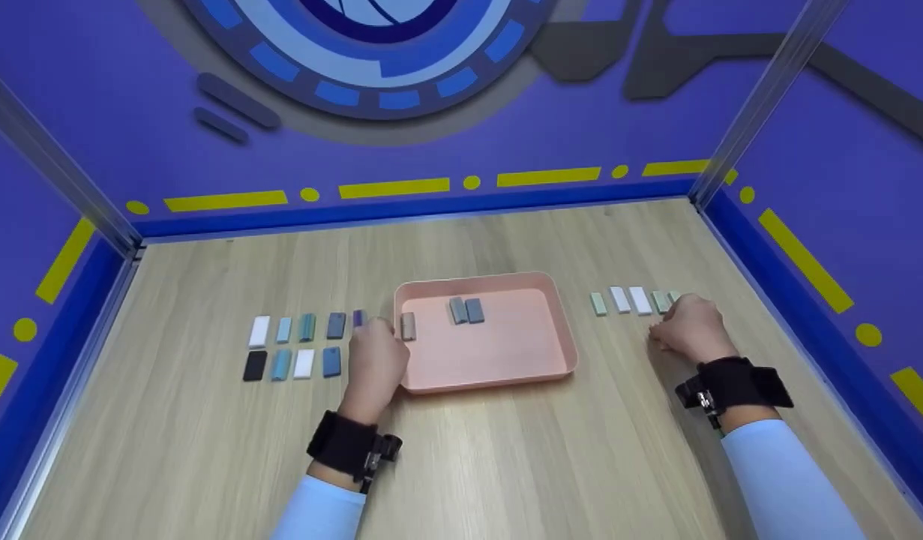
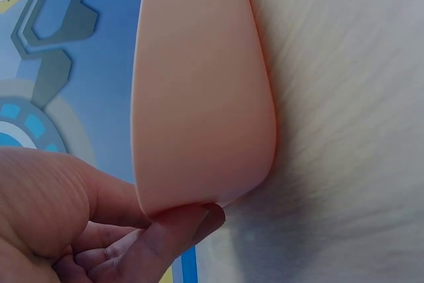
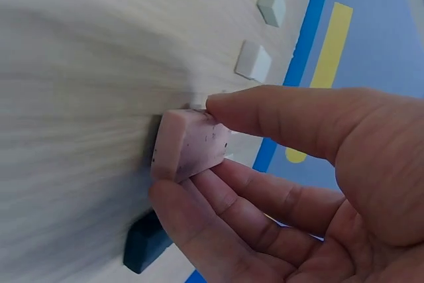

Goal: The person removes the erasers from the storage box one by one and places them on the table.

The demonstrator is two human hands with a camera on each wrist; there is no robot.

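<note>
In the head view, my left hand (image 1: 376,360) is at the left end of a shallow pink tray (image 1: 498,360). In the left wrist view, the thumb goes behind the tray wall (image 2: 205,97) and the index finger lies outside it, pinching the end. A tan block (image 1: 408,326) stands by that wall; two grey-blue blocks (image 1: 474,310) lie inside. On the right, my right hand (image 1: 693,328) pinches a small speckled pink block (image 3: 192,144) between thumb and fingers, low over the table. A dark block (image 3: 146,240) lies just beside those fingers.
Left of the tray are two rows of small blocks, including a white one (image 1: 259,331) and a black one (image 1: 255,366). A row of pale green (image 1: 597,304) and white blocks (image 1: 639,300) lies right of it. Blue panels (image 1: 431,165) enclose the table.
</note>
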